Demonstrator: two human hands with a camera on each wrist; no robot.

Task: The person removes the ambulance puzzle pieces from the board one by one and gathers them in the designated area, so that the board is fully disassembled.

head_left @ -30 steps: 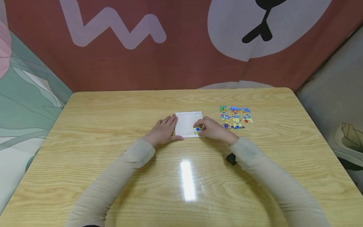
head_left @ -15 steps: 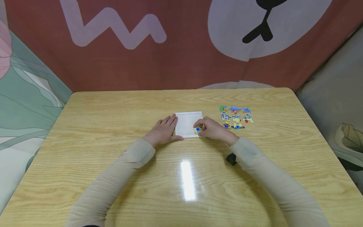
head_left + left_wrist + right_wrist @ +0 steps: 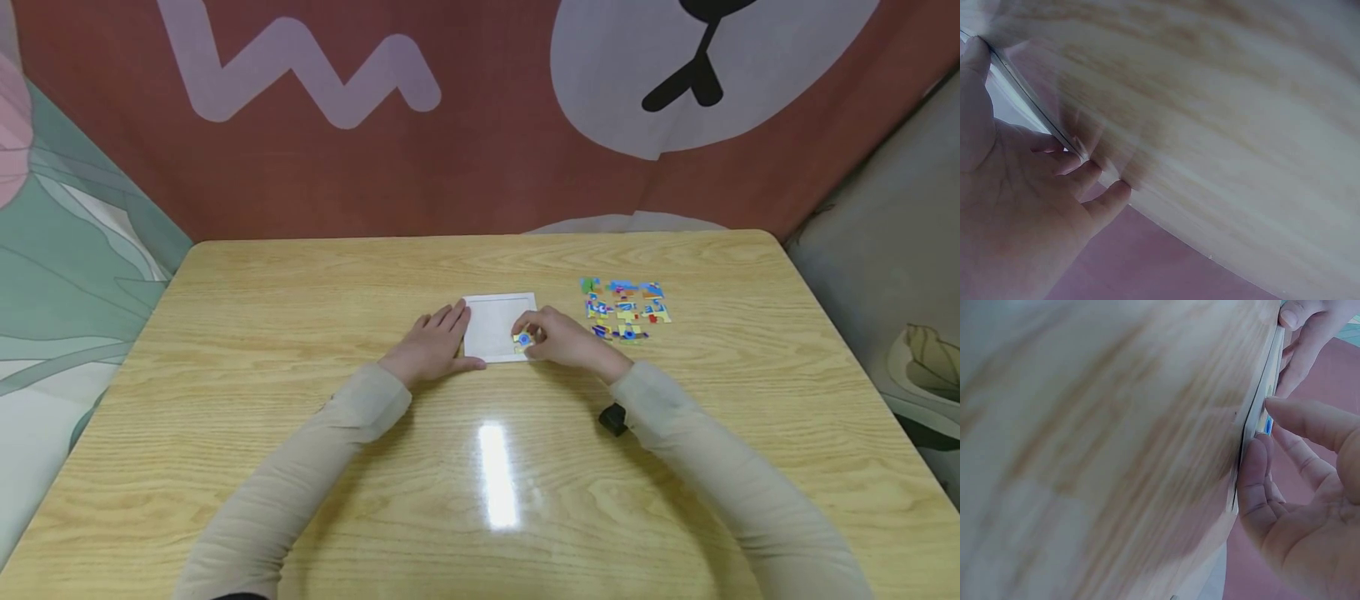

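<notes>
A white puzzle tray (image 3: 491, 323) with a thin raised rim lies flat on the wooden table. My left hand (image 3: 433, 343) rests along its left side, fingers extended at the edge and thumb at the near left corner. In the left wrist view the fingertips (image 3: 1124, 187) touch the tabletop by the tray's edge (image 3: 1038, 115). At the tray's near right corner my right hand (image 3: 558, 337) pinches a yellow puzzle piece with a blue round mark (image 3: 523, 340). The right wrist view shows the piece (image 3: 1267, 425) low against the tray, partly hidden by the fingers.
Several colourful puzzle pieces (image 3: 626, 312) lie in rough rows right of the tray. A small black object (image 3: 613, 419) sits beside the right cuff. The wooden table (image 3: 300, 292) ends at a red patterned cloth (image 3: 480, 167) behind.
</notes>
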